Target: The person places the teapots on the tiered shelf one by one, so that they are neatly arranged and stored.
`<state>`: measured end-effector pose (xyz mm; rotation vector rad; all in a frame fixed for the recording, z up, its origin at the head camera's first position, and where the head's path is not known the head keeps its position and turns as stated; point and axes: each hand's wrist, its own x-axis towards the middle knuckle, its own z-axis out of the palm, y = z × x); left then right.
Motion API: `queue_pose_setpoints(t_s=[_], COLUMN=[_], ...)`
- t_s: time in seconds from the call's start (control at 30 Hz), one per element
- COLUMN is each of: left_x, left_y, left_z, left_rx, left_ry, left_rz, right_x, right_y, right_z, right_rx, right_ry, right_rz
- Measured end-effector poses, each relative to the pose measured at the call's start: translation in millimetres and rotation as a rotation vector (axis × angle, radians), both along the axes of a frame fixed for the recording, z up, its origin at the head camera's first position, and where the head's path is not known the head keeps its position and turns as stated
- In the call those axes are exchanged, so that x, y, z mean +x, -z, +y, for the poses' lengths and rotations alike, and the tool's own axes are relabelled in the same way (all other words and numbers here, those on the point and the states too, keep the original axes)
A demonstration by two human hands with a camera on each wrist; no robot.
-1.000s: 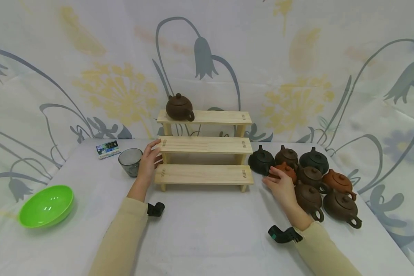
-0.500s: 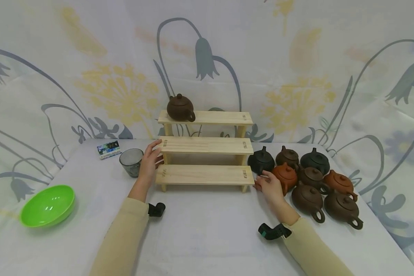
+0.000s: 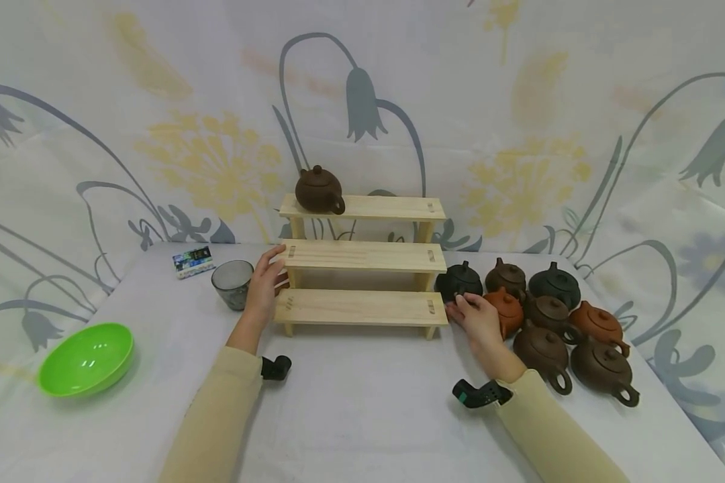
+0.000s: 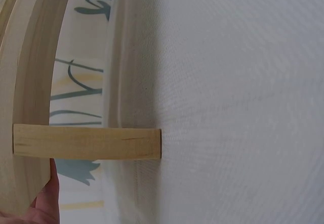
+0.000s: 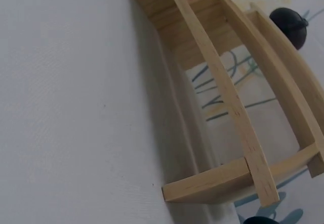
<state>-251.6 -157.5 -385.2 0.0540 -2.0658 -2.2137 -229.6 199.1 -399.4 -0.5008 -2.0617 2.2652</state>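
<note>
A three-tier wooden display shelf (image 3: 362, 308) stands mid-table. My left hand (image 3: 262, 288) holds the left end of its middle tier; in the left wrist view fingers (image 4: 48, 198) show round the board's edge. My right hand (image 3: 482, 329) is at the black teapot (image 3: 461, 278) beside the shelf's right end, thumb and fingertips pinching its handle, partly hidden. A dark brown teapot (image 3: 318, 190) sits at the left of the top tier. In the right wrist view the shelf (image 5: 233, 97) fills the right side, and the right hand is out of sight.
Several brown, black and orange-red teapots (image 3: 544, 345) crowd together right of my right hand. To the left stand a grey glass cup (image 3: 232, 285), a small patterned box (image 3: 193, 262) and a green bowl (image 3: 86, 360). A floral cloth (image 3: 519, 100) hangs behind.
My right hand has moved left from beside the small orange-red teapot to the black teapot's handle and now pinches it. My left hand stays on the shelf.
</note>
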Motion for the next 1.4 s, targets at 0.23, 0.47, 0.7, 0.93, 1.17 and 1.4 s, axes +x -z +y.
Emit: queue_pose_setpoints(t_s=[0.23, 0.47, 0.7, 0.93, 1.17, 1.4], left_x=[0.8, 0.3, 1.4, 0.5, 0.4, 0.4], left_y=[1.1, 0.9, -0.2, -0.5, -0.4, -1.4], left_z=[-0.7, -0.6, -1.1, -0.9, 0.0, 0.5], left_rx=[0.005, 0.024, 0.047, 0.036, 0.033, 0.021], left_ry=[0.001, 0.022, 0.021, 0.024, 0.020, 0.022], left_rz=[0.008, 0.016, 0.001, 0.000, 0.006, 0.014], right_x=[0.4, 4.9, 4.9, 5.4, 6.1, 5.6], right_y=[-15.7, -35.2, -51.5, -70.8, -94.8, -112.0], right_z=[4.3, 12.8, 21.1, 28.6, 30.7, 31.7], right_rx=[-0.023, 0.057, 0.081, 0.106, 0.173, 0.186], right_ry=[-0.018, -0.074, -0.116, -0.148, -0.204, -0.238], right_rz=[0.018, 0.055, 0.143, 0.193, 0.181, 0.231])
